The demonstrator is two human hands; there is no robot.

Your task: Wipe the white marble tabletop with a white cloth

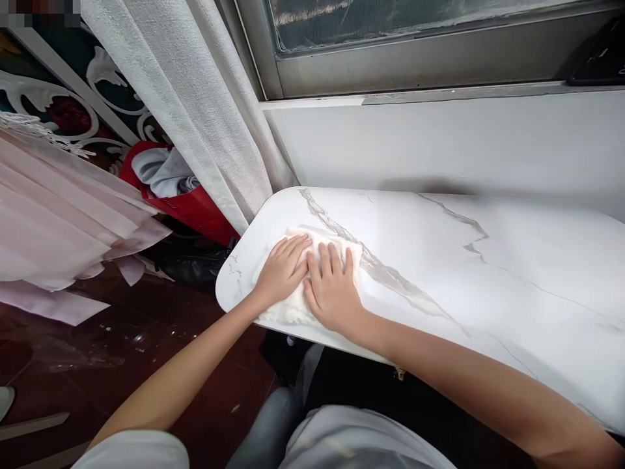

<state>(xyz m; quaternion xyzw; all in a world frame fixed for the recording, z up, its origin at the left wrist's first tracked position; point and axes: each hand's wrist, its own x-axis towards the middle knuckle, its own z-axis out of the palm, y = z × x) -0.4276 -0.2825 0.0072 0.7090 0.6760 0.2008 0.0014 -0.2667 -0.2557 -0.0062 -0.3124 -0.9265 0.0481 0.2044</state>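
A white fluffy cloth [293, 307] lies flat near the left end of a white marble-patterned tabletop [488, 260]. My left hand [282, 270] rests palm down on the cloth's left part, fingers stretched out together. My right hand [333, 286] presses flat on the cloth's right part, fingers extended toward the wall. The two hands lie side by side and touch, covering most of the cloth.
A grey-white curtain [195, 111] hangs at the table's left corner beside a window frame [415, 65]. A red bag [195, 205] with grey cloth stands on the dark red floor, next to pink pleated fabric [63, 221]. A dark object [598, 58] sits on the sill.
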